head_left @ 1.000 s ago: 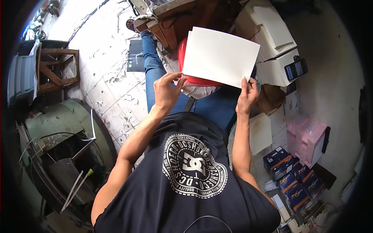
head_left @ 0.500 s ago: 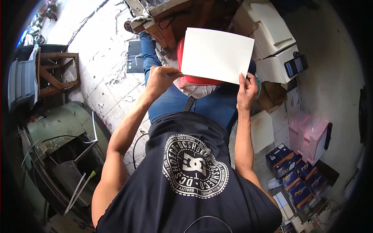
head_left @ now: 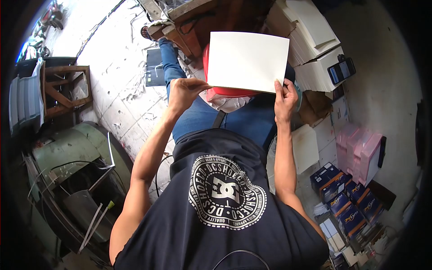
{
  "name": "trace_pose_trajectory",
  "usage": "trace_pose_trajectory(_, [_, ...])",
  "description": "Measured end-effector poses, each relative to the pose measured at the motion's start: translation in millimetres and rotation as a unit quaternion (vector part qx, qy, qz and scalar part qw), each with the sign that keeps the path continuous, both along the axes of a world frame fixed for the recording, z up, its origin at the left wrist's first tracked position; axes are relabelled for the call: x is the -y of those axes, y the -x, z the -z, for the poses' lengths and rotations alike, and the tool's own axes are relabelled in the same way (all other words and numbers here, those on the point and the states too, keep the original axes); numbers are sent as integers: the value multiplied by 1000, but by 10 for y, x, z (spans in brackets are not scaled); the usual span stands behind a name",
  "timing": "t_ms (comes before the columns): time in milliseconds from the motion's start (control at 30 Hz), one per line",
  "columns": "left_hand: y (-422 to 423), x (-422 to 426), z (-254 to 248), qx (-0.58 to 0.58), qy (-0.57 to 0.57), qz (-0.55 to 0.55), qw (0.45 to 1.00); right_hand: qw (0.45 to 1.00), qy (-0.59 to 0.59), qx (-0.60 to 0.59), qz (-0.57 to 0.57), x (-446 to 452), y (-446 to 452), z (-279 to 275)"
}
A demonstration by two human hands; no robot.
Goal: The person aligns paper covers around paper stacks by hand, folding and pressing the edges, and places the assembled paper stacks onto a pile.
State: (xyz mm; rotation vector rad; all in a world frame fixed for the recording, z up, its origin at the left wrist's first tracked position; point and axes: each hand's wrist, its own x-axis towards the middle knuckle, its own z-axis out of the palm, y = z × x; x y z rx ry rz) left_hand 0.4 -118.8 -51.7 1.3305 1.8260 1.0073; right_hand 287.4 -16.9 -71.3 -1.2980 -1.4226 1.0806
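A white sheet or thin stack of paper [head_left: 247, 62] is held up over a red stool [head_left: 230, 92] between my legs. My left hand [head_left: 184, 93] pinches the paper's lower left corner, fingers pressed together. At the lower right corner my right hand [head_left: 285, 100] grips the edge, thumb on top and fingers behind. The paper hides most of the stool. Whether it is one sheet or several, I cannot tell.
Stacks of cream paper [head_left: 312, 74] stand at the upper right, with a phone [head_left: 342, 69] on them. Lower right are pink-wrapped bundles [head_left: 360, 150] and dark blue boxes [head_left: 351, 213]. A green machine [head_left: 72, 146] and a wooden frame [head_left: 67, 90] stand left.
My left fingers have closed on the paper's corner. The paper has shifted slightly left and sits more level, my right hand moving with it.
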Motion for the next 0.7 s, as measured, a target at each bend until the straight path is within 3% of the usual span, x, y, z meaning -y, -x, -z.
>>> trace_pose_trajectory(200, [-46, -9, -53, 49, 43, -18, 998, 999, 5, 38, 8, -12, -4, 1])
trace_pose_trajectory(300, [-105, -12, 41, 113, 115, -95, 982, 999, 20, 47, 18, -4, -4, -40])
trace_pose_trajectory(400, [-118, 1, 122, 162, 116, -123, 972, 997, 52, 54, 22, -2, -55, -101])
trace_pose_trajectory(500, [-126, 23, 157, 184, 103, -128, 969, 967, -169, 185, 47, -79, -116, -29])
trace_pose_trajectory(567, [-148, 23, 181, 190, 75, -137, 969, 983, -85, 157, 39, -66, -126, -33])
trace_pose_trajectory(700, [-155, 24, 190, 194, 68, -135, 969, 982, -95, 157, 38, -82, -154, 33])
